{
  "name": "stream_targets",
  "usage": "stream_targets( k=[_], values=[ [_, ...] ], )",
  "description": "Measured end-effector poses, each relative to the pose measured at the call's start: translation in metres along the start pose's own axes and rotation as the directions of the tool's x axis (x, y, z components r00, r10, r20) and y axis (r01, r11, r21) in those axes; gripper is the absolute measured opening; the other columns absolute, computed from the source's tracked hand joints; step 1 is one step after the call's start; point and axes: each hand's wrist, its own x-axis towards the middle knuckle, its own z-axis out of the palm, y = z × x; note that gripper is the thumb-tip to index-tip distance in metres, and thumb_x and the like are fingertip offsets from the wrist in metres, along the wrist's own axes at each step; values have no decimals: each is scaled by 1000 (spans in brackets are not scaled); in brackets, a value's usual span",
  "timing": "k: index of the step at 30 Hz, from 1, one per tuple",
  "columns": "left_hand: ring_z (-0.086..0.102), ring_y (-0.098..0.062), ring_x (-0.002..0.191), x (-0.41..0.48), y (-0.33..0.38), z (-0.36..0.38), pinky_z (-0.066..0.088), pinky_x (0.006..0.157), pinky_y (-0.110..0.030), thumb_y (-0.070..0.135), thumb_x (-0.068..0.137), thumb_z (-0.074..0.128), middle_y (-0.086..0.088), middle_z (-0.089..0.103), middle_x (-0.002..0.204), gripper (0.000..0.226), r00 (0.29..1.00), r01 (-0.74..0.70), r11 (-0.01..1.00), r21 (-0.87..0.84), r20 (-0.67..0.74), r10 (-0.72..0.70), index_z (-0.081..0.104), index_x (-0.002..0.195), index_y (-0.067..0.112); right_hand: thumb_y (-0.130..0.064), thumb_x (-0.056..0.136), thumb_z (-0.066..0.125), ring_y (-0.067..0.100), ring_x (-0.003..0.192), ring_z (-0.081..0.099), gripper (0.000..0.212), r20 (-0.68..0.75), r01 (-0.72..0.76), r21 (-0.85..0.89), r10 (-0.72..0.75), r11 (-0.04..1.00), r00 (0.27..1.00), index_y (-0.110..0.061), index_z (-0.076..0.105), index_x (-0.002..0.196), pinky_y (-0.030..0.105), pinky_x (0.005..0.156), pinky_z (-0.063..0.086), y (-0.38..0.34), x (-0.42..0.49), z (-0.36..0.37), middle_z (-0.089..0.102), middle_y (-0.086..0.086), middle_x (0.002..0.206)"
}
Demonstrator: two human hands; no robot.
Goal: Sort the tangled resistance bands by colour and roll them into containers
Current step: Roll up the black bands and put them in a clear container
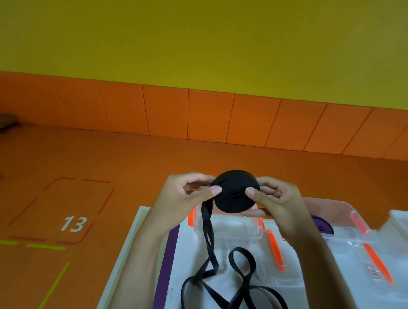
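A black resistance band is partly wound into a thick round roll (234, 195), held up in the air above the table between both hands. My left hand (188, 194) pinches the roll's left side with thumb and fingers. My right hand (271, 200) grips its right side, thumb on the front face. The loose black tail (211, 251) hangs down from the roll and lies in loops on the white tray (136, 244). A purple roll (321, 224) sits in a clear container behind my right wrist.
Clear plastic containers with orange latches (274, 251) stand on the tray in front of me and to the right. A purple strip (166, 266) lies along the tray's left side. The orange floor with a "13" marking (73, 223) spreads to the left, up to an orange and yellow wall.
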Motion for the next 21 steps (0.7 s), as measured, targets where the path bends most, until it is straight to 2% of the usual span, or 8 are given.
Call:
stream_targets(
  k=[3, 6, 10, 12, 15, 17, 19, 21],
  values=[
    [72, -8, 107, -1, -1, 1, 55, 88, -16, 38, 96, 76, 15, 79, 110, 13, 1000, -18, 995, 96, -7, 19, 80, 108, 41, -23, 90, 78, 33, 92, 81, 14, -13, 19, -25, -19, 1000, 1000, -18, 80, 102, 39, 74, 67, 0, 0, 1, 81, 13, 101],
    [69, -6, 108, 2, -3, 5, 54, 88, -23, 34, 103, 69, 19, 74, 108, 10, 1000, -25, 966, 257, -1, 26, 76, 109, 36, -16, 93, 77, 29, 92, 81, 12, -20, 20, -54, -21, 998, 1000, -14, 79, 105, 35, 73, 67, 1, 2, 2, 82, 10, 100],
    [66, -1, 106, 3, -6, 6, 47, 84, -12, 35, 105, 65, 18, 72, 106, 13, 999, -33, 927, 373, 26, 25, 74, 111, 27, -9, 97, 74, 25, 92, 81, 11, -23, 14, -118, -17, 993, 1000, -12, 77, 107, 34, 74, 67, 4, 3, 3, 82, 6, 99],
    [65, -1, 106, 3, -9, 5, 48, 85, -12, 34, 105, 66, 18, 70, 108, 13, 998, -52, 908, 417, 38, 40, 74, 111, 26, -9, 97, 74, 21, 94, 81, 13, -19, 15, -178, -19, 984, 1000, -15, 78, 107, 36, 77, 67, 4, 3, 3, 82, 2, 99],
    [66, -6, 108, 4, -13, 6, 57, 95, -26, 24, 101, 72, 15, 66, 112, 10, 997, -83, 906, 414, 29, 78, 75, 109, 19, -11, 95, 76, 12, 99, 78, 19, 0, 54, -312, -57, 948, 998, -27, 78, 105, 35, 85, 66, 0, 4, 2, 82, -8, 100],
    [69, -9, 105, 4, -14, 5, 59, 95, -31, 22, 99, 76, 15, 69, 107, 10, 996, -88, 920, 382, 19, 88, 78, 108, 22, -12, 95, 76, 8, 101, 77, 23, 10, 80, -353, -82, 932, 997, -33, 77, 104, 32, 85, 65, -3, 4, 2, 81, -14, 101],
    [72, -11, 100, 5, -16, 4, 60, 91, -30, 25, 96, 79, 13, 74, 101, 11, 998, -65, 945, 321, 3, 68, 81, 106, 30, -12, 95, 76, 8, 101, 77, 22, 17, 97, -360, -98, 928, 995, -32, 77, 104, 30, 86, 63, -5, 4, 0, 81, -14, 101],
    [73, -11, 97, 5, -16, 1, 57, 86, -21, 33, 93, 80, 13, 76, 98, 11, 999, -37, 970, 242, -4, 39, 82, 103, 36, -11, 95, 76, 11, 99, 79, 19, 7, 88, -297, -90, 951, 996, -26, 79, 106, 28, 80, 64, -4, 4, 0, 82, -9, 101]
  ],
)
